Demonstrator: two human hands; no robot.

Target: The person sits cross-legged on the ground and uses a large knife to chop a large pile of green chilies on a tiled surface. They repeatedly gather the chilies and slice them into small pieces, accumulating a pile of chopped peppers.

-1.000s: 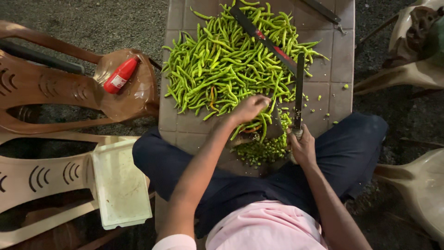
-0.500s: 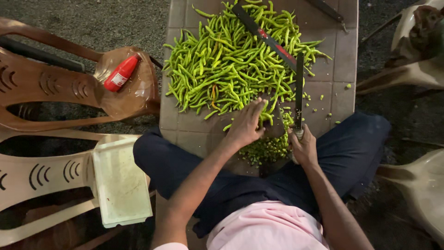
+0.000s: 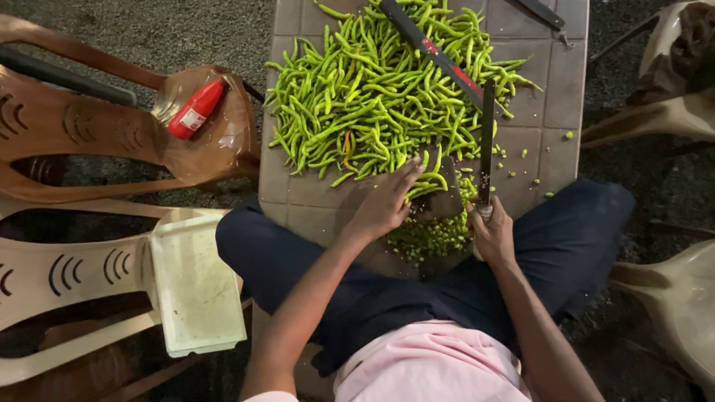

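A big heap of long green chillies (image 3: 380,89) covers the far half of a square brown table (image 3: 298,186). My left hand (image 3: 387,205) lies flat on the table at the heap's near edge, fingers on a few chillies. My right hand (image 3: 491,234) grips the handle of a long dark knife (image 3: 486,141), whose blade points away from me beside the heap. Between the two hands lies a mound of chopped green chilli pieces (image 3: 432,238) on a dark patch of the table.
A second long blade with a red mark (image 3: 436,52) rests across the heap. Brown plastic chairs stand at left, one holding a red bottle (image 3: 195,110), another a pale tray (image 3: 195,279). Beige chairs (image 3: 670,298) stand at right. Gravel ground surrounds the table.
My left hand has slid forward from the chopped pile toward the heap's edge. The knife and right hand have stayed almost in place.
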